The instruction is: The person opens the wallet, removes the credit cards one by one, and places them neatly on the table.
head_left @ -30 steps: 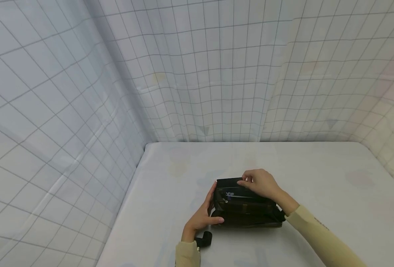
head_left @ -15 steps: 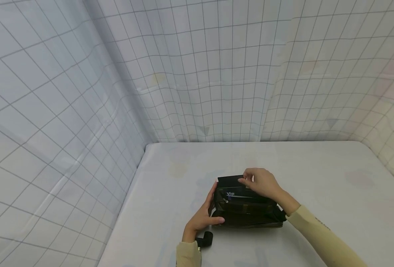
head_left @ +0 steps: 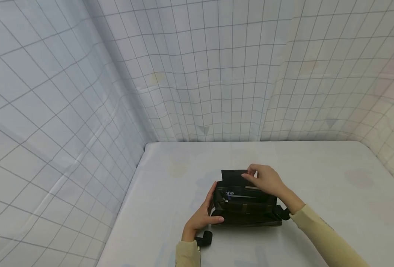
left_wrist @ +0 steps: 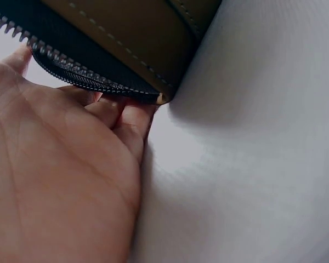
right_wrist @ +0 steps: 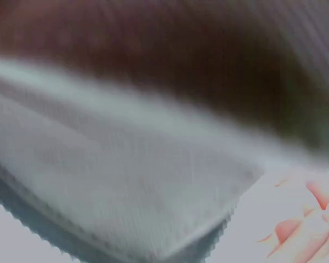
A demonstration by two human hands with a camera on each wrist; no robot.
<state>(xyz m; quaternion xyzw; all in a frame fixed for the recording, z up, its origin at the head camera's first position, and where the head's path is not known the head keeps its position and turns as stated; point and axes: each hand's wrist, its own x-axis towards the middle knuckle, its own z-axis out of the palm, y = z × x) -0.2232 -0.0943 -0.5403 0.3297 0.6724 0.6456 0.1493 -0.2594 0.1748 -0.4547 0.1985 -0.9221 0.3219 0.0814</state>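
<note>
A dark zip-around wallet stands spread open on the white table, with "Vip" lettering on a card in its slots. My left hand holds its left end, the thumb over the near flap and the fingers along the side. In the left wrist view, those fingers of the left hand lie beneath the wallet's zipped edge. My right hand pinches the upper right corner of a black card, which sticks up above the slots at the back. The right wrist view is blurred, with a zipper edge showing below.
The white table extends around the wallet, its far edge meeting a grid-patterned white curtain. More of the same curtain hangs along the left. A black camera mount sits at the left wrist, another at the right.
My right hand has moved up and slightly away, and the black card has risen out of the wallet with it. The left hand and the wallet have stayed nearly in place.
</note>
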